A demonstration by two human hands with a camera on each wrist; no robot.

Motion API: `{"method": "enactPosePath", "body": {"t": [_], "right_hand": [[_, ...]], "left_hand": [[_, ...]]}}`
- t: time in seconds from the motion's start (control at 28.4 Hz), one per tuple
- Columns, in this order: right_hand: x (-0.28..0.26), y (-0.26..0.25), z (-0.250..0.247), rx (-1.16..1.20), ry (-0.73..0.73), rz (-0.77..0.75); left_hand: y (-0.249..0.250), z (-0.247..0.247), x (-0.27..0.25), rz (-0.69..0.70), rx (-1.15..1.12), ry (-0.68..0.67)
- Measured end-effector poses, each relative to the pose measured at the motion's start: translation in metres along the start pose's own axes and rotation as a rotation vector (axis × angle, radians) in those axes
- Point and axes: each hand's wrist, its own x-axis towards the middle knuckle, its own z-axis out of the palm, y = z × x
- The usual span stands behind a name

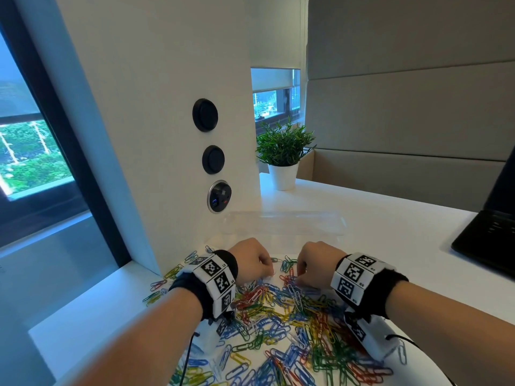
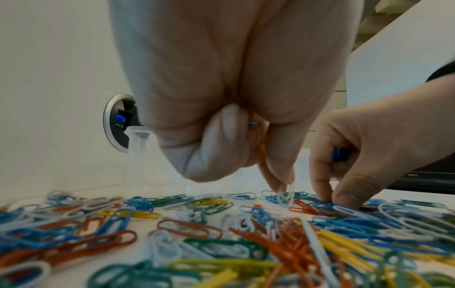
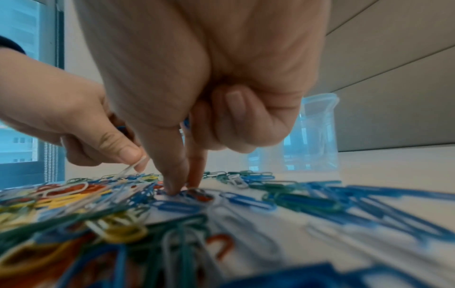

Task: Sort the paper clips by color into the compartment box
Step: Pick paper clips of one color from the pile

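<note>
A heap of paper clips (image 1: 281, 321) in blue, red, yellow, green and white covers the white desk. Behind it lies the clear compartment box (image 1: 284, 224). My left hand (image 2: 285, 187) pinches a white paper clip (image 2: 288, 195) between thumb and forefinger at the heap's far edge, and a bit of blue clip (image 2: 253, 124) shows inside its curled fingers. My right hand (image 3: 183, 187) presses thumb and forefinger down onto a blue clip in the heap, while its curled fingers hold blue clips (image 2: 341, 154). Both hands sit side by side in the head view.
A white partition with round sockets (image 1: 218, 196) rises at the left behind the heap. A potted plant (image 1: 282, 154) stands further back. A black laptop (image 1: 490, 232) sits at the right on the desk.
</note>
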Motion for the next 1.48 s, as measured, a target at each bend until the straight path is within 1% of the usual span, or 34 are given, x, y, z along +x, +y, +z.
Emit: {"method": "enactPosePath", "body": {"t": [0.11, 0.28, 0.39, 0.46, 0.49, 0.53, 0.6, 0.63, 0.7, 0.74, 0.81, 0.99, 1.16, 1.23, 1.37, 1.48], "right_hand": [[0.002, 0.003, 0.001, 0.032, 0.007, -0.007], [-0.004, 0.013, -0.002, 0.229, 0.023, -0.004], [-0.011, 0.016, -0.007, 0.312, 0.015, -0.004], [-0.015, 0.017, -0.01, 0.355, -0.013, 0.035], [-0.015, 0.017, -0.011, 0.44, -0.044, 0.077], [-0.016, 0.017, -0.011, 0.594, -0.082, 0.125], [-0.016, 0.018, -0.011, 0.984, -0.153, 0.205], [-0.017, 0.018, -0.011, 1.177, -0.193, 0.219], [-0.02, 0.016, -0.016, 1.474, -0.275, 0.187], [-0.021, 0.016, -0.018, 1.571, -0.303, 0.161], [-0.024, 0.016, -0.02, 1.689, -0.322, 0.13], [-0.025, 0.014, -0.017, 1.755, -0.277, 0.123], [-0.026, 0.011, -0.016, 1.715, -0.274, 0.168], [-0.023, 0.009, -0.014, 1.67, -0.27, 0.204], [-0.017, 0.008, -0.006, 1.503, -0.235, 0.294], [-0.015, 0.007, -0.002, 1.355, -0.163, 0.308]], "left_hand": [[-0.002, 0.0, 0.0, -0.003, -0.028, -0.023], [-0.004, -0.002, 0.002, -0.013, -0.08, -0.026], [-0.004, -0.002, 0.0, 0.016, -0.053, -0.085], [-0.003, -0.001, -0.002, 0.041, -0.035, -0.125], [-0.003, -0.001, -0.003, 0.044, -0.025, -0.13], [-0.003, 0.0, -0.003, 0.047, -0.014, -0.127], [-0.003, 0.001, -0.002, 0.055, 0.015, -0.103], [-0.002, 0.002, -0.001, 0.056, 0.038, -0.096], [-0.001, 0.004, 0.001, 0.057, 0.107, -0.103], [0.0, 0.005, 0.002, 0.058, 0.136, -0.109], [0.002, 0.006, 0.004, 0.052, 0.171, -0.112], [-0.003, 0.008, 0.009, 0.049, 0.188, -0.155], [-0.005, 0.009, 0.008, 0.069, 0.193, -0.12], [-0.002, 0.009, 0.007, 0.059, 0.218, -0.111], [0.004, 0.012, 0.01, 0.008, 0.307, -0.151], [0.007, 0.012, 0.01, -0.013, 0.325, -0.173]]}}
